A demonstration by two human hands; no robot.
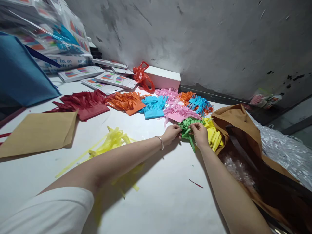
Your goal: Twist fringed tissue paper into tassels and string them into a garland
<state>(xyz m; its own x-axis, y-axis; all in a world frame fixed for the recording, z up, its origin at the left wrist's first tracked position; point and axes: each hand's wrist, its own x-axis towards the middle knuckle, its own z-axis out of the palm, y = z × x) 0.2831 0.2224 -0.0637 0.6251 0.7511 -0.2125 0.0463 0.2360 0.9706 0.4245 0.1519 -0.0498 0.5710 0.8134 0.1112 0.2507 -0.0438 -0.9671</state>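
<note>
Both my hands are at a bundle of green fringed paper (187,124) at the right end of a row of coloured fringes. My left hand (172,134) pinches its left edge, a bracelet on the wrist. On the other side, the fingers of my right hand (199,132) are closed on green strips, and one strip hangs down between the hands. Yellow fringe (214,135) lies just right of my right hand. Behind the green are pink fringe (181,112) and blue fringe (200,104). Loose yellow strips (113,139) lie partly hidden under my left forearm.
Dark red (85,104), orange (128,102) and light blue fringes (154,105) line the white table. Flat printed boxes (117,79), a red plastic bag (142,76) and a white box (163,77) stand behind. Brown bag (240,122) is at right; tan sheet (36,133) at left.
</note>
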